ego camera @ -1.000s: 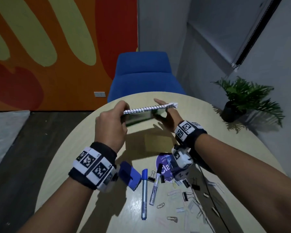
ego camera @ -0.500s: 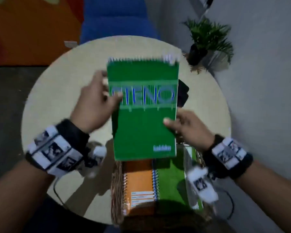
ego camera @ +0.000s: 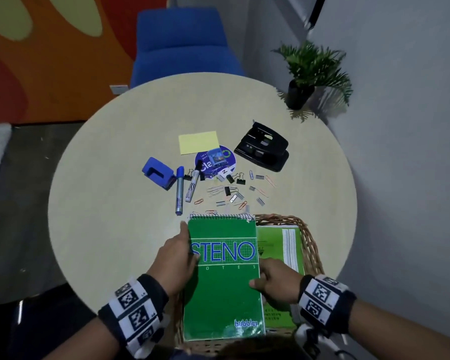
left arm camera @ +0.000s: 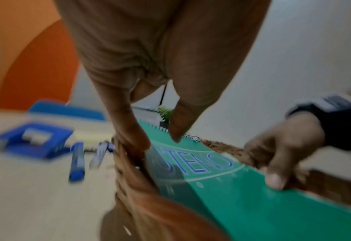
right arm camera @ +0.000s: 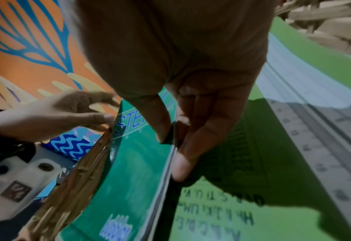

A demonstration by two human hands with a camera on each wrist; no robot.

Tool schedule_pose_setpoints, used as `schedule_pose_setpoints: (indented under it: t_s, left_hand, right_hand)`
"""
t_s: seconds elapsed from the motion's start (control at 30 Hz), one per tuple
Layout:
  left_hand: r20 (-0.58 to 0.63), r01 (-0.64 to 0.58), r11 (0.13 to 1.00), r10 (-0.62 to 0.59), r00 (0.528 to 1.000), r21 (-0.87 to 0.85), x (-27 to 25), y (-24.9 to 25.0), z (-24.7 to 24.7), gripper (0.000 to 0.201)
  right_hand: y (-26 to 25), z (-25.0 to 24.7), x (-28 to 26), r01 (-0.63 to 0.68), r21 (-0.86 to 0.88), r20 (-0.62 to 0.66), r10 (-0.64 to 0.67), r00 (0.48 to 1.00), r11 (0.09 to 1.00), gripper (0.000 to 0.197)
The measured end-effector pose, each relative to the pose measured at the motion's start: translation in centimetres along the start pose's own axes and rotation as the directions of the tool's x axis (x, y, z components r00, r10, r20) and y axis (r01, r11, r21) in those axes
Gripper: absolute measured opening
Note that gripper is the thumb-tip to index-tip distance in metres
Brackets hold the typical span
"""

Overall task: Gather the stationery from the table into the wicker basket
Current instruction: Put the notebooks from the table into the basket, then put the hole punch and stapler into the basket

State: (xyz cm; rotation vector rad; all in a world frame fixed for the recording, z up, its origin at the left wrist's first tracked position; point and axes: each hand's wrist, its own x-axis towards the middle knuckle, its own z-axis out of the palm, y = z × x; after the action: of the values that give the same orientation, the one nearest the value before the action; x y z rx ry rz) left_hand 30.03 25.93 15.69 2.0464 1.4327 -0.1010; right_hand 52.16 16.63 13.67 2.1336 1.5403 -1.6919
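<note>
Moved since half a second ago: notepad (ego camera: 222, 279), formerly raised over the table (ego camera: 115, 203), now lowered flat over the basket (ego camera: 311, 245), "STENO" cover up, spiral edge away from the person.

Right hand (ego camera: 276, 280): thumb on the cover, fingers (right arm camera: 193, 146) curled under the notepad's right edge, pinching it.

Left hand (ego camera: 176, 259): thumb on the cover beside the "S", remaining fingers along the notepad's left edge at the basket's rim; whether they reach under is not clear in the blurred wrist view.

Basket: at the table's near edge, holding a light green pad (ego camera: 279, 245) to the right of the notepad.

Beyond the basket, on the table: scattered paper clips (ego camera: 242, 205) and binder clips (ego camera: 240, 179) nearest; two markers (ego camera: 179, 190) and a blue punch (ego camera: 157, 172) to the far left; a round blue card (ego camera: 215, 165) and yellow notes (ego camera: 198, 142) further off; a black punch (ego camera: 263, 149) to the far right.
</note>
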Motion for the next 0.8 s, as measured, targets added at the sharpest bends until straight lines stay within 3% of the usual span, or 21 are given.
schedule_pose_setpoints:
  t_s: [0.13,0.17,0.23,0.3,0.37,0.43,0.53,0.6,0.8]
  left_hand:
    - [-0.159,-0.152,0.946,0.203,0.966,0.285,-1.6,1.4,-0.7,0.090]
    - [-0.141,-0.212,0.922,0.269,0.953,0.323,-1.7,2.2,-0.6,0.088]
    - [0.085,-0.359,0.865,0.352,0.932,0.350,-1.8,3.4,0.6,0.079]
    - [0.358,-0.443,0.814,0.313,0.880,0.376,-1.6,3.9,2.2,0.078]
    - [0.491,-0.467,0.778,0.238,0.838,0.421,-1.4,3.9,3.4,0.088]
    - [0.525,-0.446,0.774,0.176,0.833,0.449,-1.2,3.6,4.3,0.100]
    - [0.539,-0.431,0.778,0.143,0.830,0.457,-1.3,3.5,4.9,0.108]
    - [0.554,-0.433,0.781,0.135,0.821,0.451,-1.2,3.3,5.1,0.107]
    - [0.591,-0.423,0.807,0.116,0.798,0.413,-0.6,2.7,5.3,0.108]
  right_hand:
    - [-0.7,-0.3,0.0,-0.011,-0.105,0.039,0.015,0.999,0.994,0.028]
    - [-0.8,-0.3,0.1,-0.015,-0.134,0.037,0.020,0.999,0.991,0.029]
    - [-0.9,-0.4,0.3,-0.037,-0.267,0.002,0.039,0.999,0.963,0.034]
    - [-1.1,-0.5,0.1,-0.061,-0.405,-0.092,0.026,0.995,0.912,0.039]
    - [-1.4,-0.8,-0.6,-0.056,-0.549,-0.217,-0.078,0.973,0.834,0.046]
    - [-1.3,-0.9,-1.1,0.021,-0.624,-0.255,-0.229,0.939,0.781,0.067]
    - [-0.5,-0.7,-0.8,0.169,-0.687,-0.101,-0.323,0.941,0.707,0.098]
    - [0.3,-0.5,-0.1,0.208,-0.722,-0.010,-0.311,0.950,0.660,0.104]
    - [1.0,-0.5,1.1,0.244,-0.743,0.051,-0.310,0.949,0.623,0.107]
